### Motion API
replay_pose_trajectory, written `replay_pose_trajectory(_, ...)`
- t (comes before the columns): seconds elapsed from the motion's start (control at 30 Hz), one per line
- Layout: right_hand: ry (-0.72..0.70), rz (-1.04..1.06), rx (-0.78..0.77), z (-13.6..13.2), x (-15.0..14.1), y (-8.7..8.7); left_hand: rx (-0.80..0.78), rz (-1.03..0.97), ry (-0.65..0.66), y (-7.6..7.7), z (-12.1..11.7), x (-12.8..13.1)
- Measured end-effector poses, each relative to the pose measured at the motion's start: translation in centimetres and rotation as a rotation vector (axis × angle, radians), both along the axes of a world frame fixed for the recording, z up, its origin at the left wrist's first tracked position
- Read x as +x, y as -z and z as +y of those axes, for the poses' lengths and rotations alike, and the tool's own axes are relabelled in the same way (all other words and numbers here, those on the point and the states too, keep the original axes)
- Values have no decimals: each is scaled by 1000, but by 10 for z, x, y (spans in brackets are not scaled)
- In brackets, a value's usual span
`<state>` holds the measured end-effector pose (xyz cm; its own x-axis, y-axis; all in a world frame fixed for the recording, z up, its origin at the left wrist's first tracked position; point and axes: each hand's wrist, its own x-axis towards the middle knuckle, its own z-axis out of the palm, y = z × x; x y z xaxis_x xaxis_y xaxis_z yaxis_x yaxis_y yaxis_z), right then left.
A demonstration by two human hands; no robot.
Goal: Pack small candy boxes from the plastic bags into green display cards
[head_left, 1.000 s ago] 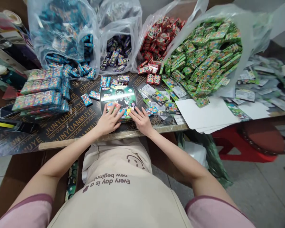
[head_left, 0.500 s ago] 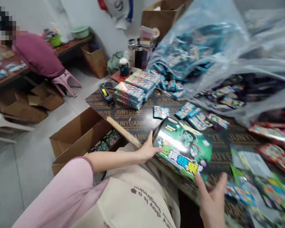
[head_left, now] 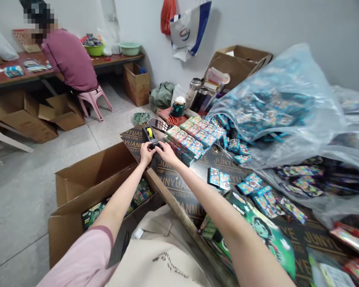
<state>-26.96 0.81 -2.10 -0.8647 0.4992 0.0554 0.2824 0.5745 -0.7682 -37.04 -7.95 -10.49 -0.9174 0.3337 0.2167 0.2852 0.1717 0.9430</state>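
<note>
A black tape dispenser (head_left: 154, 140) with a yellow roll lies at the table's far left corner. My left hand (head_left: 146, 153) pinches its near end with closed fingertips. Close beside it, my right hand (head_left: 167, 154) has its fingers closed on the same end; whether a strip of tape is between them is too small to see. The green printed box (head_left: 259, 223) rests on the table under my right forearm, partly hidden by it. Just right of the dispenser are stacked colourful packs (head_left: 185, 139).
An open carton (head_left: 92, 171) with green boxes inside stands left of the table. Small blue packets (head_left: 219, 178) lie mid-table. Large plastic bags of packets (head_left: 275, 103) fill the right side. A person (head_left: 70, 59) sits at another table at back left.
Both hands have left the green box and moved to the far left, onto the tape dispenser. The box stays on the table. The view has turned so things appear further right.
</note>
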Motion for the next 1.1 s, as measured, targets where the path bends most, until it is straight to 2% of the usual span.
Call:
replay_pose_trajectory(0.07, 105, -63, -56, 0, -38, 11, 29, 18, -6, 7, 1, -2)
replay_pose_trajectory(0.13, 160, -77, -94, 3, -58, 19, 47, 33, -10, 12, 2, -1)
replay_pose_trajectory(0.3, 256, -28, -190, 14, -78, 38, 69, 51, -13, 18, 4, -4)
replay_pose_trajectory(0.43, 372, 70, -235, 8, -86, 46, 79, 51, -21, 19, 5, -6)
replay_pose_trajectory(0.57, 462, 188, -237, -8, -78, 48, 81, 34, -26, 20, 5, -6)
replay_pose_trajectory(0.7, 497, 266, -270, -23, -50, 57, 90, 14, -13, 23, 4, -6)
replay_pose_trajectory(0.83, 479, 197, -273, -31, -28, 71, 96, 7, 16, 24, 2, -7)
replay_pose_trajectory(0.93, 481, 130, -224, -30, -28, 77, 92, -6, 25, 23, 1, -6)
replay_pose_trajectory(1.03, 509, 74, -161, -24, -33, 75, 90, -9, 25, 20, 1, -5)
replay_pose_trajectory(1.1, 519, 40, -125, -21, -31, 68, 79, -16, 18, 17, 1, -6)
